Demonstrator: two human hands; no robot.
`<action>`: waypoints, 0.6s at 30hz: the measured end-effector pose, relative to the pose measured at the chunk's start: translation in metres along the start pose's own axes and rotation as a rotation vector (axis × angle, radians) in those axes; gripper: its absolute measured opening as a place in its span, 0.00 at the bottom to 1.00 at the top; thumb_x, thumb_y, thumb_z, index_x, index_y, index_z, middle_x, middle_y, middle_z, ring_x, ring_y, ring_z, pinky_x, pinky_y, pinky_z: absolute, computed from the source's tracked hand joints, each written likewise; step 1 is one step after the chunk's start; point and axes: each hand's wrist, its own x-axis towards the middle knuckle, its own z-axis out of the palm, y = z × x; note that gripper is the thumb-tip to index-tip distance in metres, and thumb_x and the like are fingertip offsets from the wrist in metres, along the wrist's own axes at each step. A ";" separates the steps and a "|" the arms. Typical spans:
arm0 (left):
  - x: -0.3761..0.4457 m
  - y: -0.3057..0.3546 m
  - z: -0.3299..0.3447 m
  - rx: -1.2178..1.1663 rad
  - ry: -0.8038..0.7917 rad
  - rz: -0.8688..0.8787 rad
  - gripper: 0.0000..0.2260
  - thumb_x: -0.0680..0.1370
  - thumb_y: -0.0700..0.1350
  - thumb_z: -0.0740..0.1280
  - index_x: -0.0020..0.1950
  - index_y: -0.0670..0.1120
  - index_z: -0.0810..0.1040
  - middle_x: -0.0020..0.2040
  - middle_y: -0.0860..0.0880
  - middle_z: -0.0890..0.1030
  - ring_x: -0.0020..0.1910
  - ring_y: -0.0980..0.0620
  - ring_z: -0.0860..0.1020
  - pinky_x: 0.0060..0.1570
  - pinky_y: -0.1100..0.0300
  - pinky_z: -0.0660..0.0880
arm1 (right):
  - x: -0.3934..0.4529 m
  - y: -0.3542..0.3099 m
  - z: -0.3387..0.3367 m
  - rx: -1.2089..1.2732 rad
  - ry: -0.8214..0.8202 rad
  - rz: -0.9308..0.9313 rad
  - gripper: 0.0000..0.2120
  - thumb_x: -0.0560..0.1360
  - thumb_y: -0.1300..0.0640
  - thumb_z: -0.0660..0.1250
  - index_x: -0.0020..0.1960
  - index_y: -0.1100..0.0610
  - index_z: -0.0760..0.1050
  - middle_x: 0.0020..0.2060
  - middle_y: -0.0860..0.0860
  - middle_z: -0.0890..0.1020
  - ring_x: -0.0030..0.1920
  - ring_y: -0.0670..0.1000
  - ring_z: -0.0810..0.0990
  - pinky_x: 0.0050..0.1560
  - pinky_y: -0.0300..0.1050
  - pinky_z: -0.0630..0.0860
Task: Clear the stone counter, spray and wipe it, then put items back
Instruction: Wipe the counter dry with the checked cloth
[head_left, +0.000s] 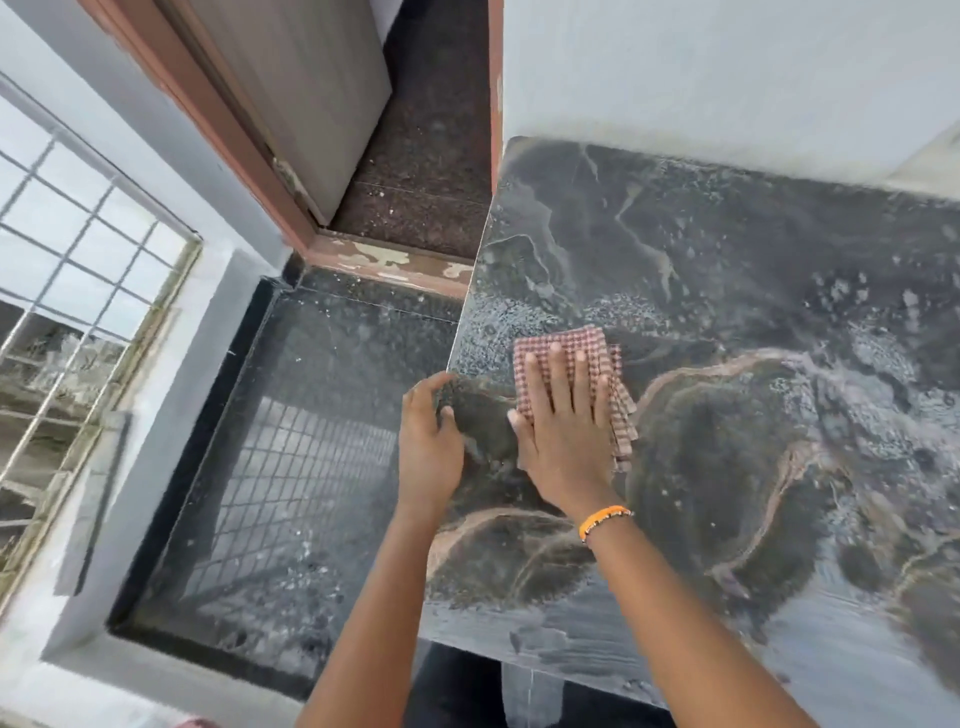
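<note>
A dark stone counter with pale veins fills the right of the head view; wet droplets speckle its surface. A red-and-white checked cloth lies folded on the counter near its left edge. My right hand presses flat on the cloth, fingers spread, an orange bracelet on the wrist. My left hand rests on the counter's left edge, fingers curled over it, holding nothing else. No other objects stand on the counter.
Left of the counter lies a lower dark granite floor reflecting a window grille. A barred window is at far left. A grey door in a brown frame stands open behind. A white wall backs the counter.
</note>
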 end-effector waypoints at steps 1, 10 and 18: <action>0.004 -0.004 -0.004 -0.013 0.003 -0.023 0.18 0.78 0.35 0.55 0.67 0.47 0.68 0.64 0.52 0.68 0.59 0.57 0.68 0.50 0.77 0.61 | 0.003 -0.021 0.004 -0.006 -0.014 -0.058 0.28 0.79 0.43 0.46 0.76 0.52 0.47 0.77 0.55 0.50 0.76 0.60 0.48 0.74 0.60 0.44; 0.036 -0.001 -0.012 0.017 -0.132 0.008 0.21 0.80 0.36 0.53 0.73 0.48 0.61 0.73 0.50 0.64 0.72 0.53 0.61 0.64 0.65 0.59 | 0.101 -0.030 -0.008 0.004 0.018 -0.089 0.25 0.79 0.46 0.48 0.76 0.48 0.52 0.77 0.49 0.56 0.76 0.55 0.52 0.75 0.55 0.44; 0.047 0.011 0.003 0.029 -0.211 0.070 0.22 0.80 0.35 0.54 0.74 0.45 0.59 0.73 0.47 0.64 0.73 0.50 0.60 0.72 0.54 0.58 | 0.062 0.061 -0.016 0.062 0.116 0.478 0.26 0.80 0.51 0.51 0.76 0.50 0.50 0.77 0.52 0.52 0.77 0.57 0.49 0.76 0.58 0.45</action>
